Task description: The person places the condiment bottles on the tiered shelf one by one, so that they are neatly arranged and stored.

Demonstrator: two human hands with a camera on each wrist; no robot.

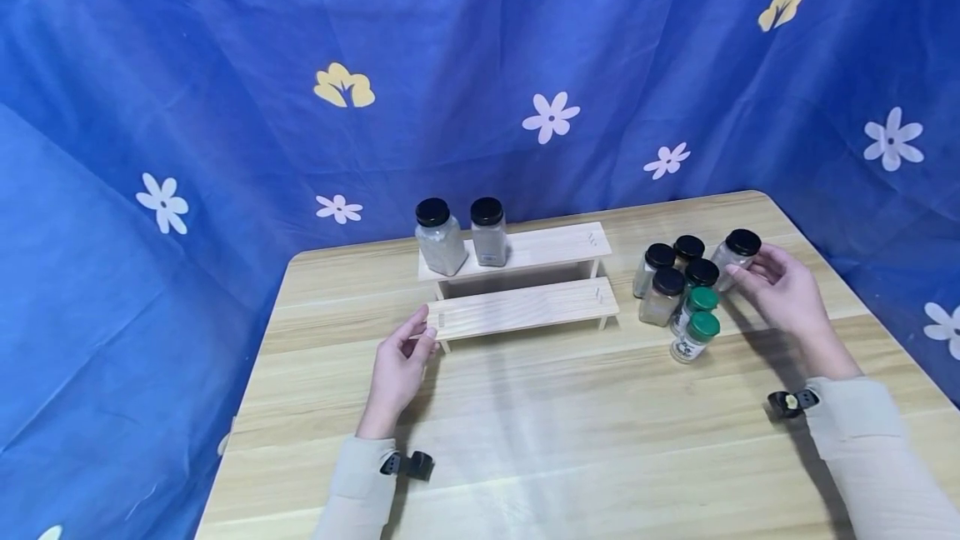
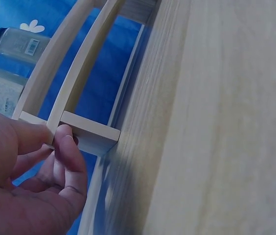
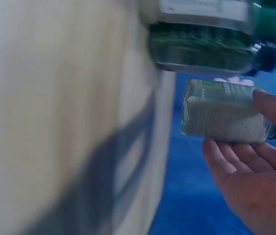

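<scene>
One wide blue cloth, printed with flowers, fills the upper part of the head view, probably hung as a backdrop. Below it a wooden table spreads across the lower centre, a flat base for everything else. At mid-frame stands a two-step wooden rack, its upper shelf behind and above the lower shelf, a stagger that likely keeps a back row visible over a front one.

The person's hands are well apart. The left hand, left of centre, pinches the lower shelf's left end between thumb and fingers, presumably to steady a light rack. The right hand, at the right, is clamped on a held jar with a black lid, thumb and fingers on opposite sides, which seems to leave its base free. Whether that base clears the table cannot be told for certain.

Two rack jars stand upright at the upper shelf's left end, a little apart, perhaps so each can be grasped. Right of centre, four black-lidded jars crowd together, seemingly to save space. Smallest, two green-lidded jars sit at that group's lower edge.
</scene>
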